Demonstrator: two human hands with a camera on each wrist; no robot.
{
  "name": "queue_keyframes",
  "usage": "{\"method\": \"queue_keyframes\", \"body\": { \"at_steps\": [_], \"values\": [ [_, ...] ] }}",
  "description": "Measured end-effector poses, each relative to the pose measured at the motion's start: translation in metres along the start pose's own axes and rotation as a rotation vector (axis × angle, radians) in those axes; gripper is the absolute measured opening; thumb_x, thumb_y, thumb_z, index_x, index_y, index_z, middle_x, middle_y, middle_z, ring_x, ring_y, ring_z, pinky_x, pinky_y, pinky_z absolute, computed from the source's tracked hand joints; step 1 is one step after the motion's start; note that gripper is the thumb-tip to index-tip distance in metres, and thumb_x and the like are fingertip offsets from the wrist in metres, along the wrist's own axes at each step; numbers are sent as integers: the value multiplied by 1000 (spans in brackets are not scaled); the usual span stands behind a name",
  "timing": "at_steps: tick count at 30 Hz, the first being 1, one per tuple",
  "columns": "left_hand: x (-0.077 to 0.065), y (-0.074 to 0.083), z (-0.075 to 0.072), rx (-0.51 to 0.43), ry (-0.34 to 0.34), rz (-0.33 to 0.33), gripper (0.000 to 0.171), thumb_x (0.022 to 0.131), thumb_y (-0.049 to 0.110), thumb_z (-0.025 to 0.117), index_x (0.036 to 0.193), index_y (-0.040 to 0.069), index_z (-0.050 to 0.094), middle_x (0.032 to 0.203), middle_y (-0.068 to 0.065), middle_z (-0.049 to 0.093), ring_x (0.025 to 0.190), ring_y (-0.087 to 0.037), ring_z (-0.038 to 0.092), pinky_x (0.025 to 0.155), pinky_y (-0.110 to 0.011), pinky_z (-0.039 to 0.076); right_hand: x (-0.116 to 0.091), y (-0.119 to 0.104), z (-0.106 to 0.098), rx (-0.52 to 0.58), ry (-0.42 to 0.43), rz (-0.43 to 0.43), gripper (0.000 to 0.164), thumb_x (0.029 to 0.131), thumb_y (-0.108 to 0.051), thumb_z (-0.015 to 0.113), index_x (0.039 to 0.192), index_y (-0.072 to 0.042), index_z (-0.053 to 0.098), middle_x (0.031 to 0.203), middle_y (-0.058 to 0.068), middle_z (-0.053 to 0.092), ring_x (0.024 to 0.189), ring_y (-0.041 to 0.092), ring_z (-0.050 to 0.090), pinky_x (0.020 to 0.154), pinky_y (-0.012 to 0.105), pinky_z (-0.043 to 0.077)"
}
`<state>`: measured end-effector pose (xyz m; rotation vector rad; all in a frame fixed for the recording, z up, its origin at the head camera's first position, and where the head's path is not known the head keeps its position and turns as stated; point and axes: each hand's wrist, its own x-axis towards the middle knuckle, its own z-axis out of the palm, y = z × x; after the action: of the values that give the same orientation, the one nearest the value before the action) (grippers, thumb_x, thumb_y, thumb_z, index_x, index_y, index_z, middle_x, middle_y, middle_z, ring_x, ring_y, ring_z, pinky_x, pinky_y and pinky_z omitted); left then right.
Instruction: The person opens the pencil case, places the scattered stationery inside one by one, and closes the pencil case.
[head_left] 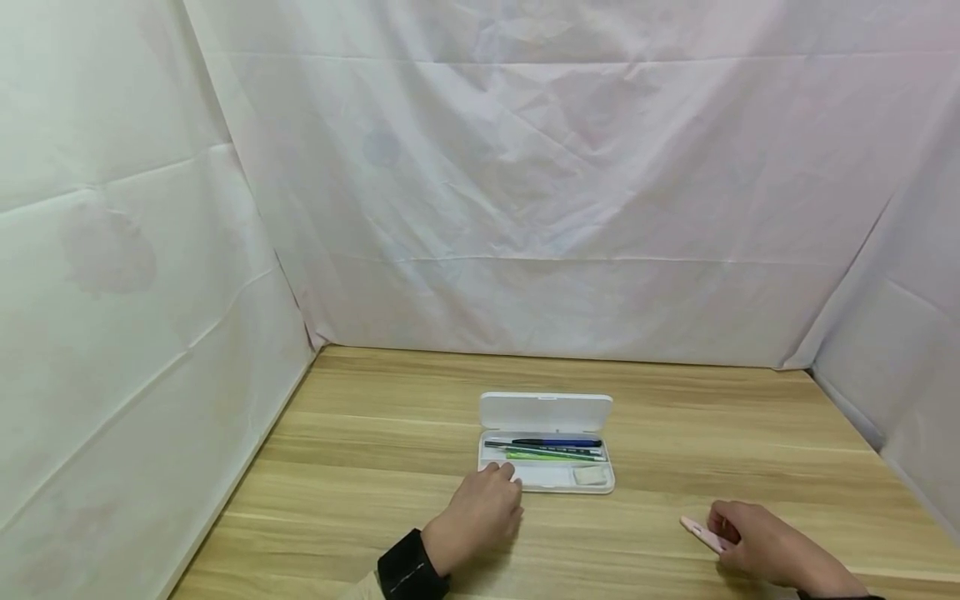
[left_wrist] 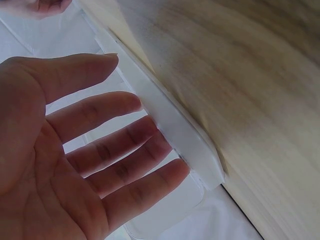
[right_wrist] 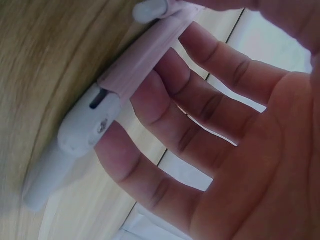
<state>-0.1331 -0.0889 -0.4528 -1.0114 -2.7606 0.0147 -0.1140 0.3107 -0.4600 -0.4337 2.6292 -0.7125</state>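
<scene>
An open white pencil case (head_left: 543,477) stands on the table with its lid (head_left: 546,411) raised at the back. Inside are a dark blue pen (head_left: 570,442), a dark green pencil (head_left: 551,450), a bright green strip and a white eraser (head_left: 590,476). My left hand (head_left: 480,510) is at its front left corner, and in the left wrist view the fingertips (left_wrist: 176,172) touch the white side wall, fingers loosely extended. Off to the right, my right hand (head_left: 765,542) holds a pink and white drawing compass (right_wrist: 145,55) low over the table, fingers along its side.
The wood-grain table (head_left: 375,467) reaches back to a white cloth (head_left: 555,208) hung behind it. White sheets (head_left: 127,317) also close off the left and right sides.
</scene>
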Motion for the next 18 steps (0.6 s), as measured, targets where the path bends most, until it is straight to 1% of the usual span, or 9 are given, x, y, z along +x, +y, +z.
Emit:
{"method": "queue_keyframes", "body": {
  "at_steps": [6,13,18],
  "values": [
    [0,0,-1,-1,-8,-4,20,84,30,74,83,11,71,81,2,57,72,-13,55,58,-25,46,0,-3,0,5,0,-1,25,71,-7,74,88,-10,56,75,-1,52,63,3,42,55,24,35],
    [0,0,-1,-7,-23,-10,20,84,31,74,83,11,70,81,2,57,72,-12,54,58,-25,45,2,-7,1,-17,10,-10,24,71,-7,73,87,-10,56,74,-2,52,63,2,42,55,24,35],
    [0,0,-1,-14,-19,-9,19,84,30,74,83,11,71,82,2,58,73,-13,55,58,-25,46,5,-8,1,-33,17,-11,24,72,-9,75,87,-11,57,74,-2,52,63,2,42,55,24,35]
  ]
}}
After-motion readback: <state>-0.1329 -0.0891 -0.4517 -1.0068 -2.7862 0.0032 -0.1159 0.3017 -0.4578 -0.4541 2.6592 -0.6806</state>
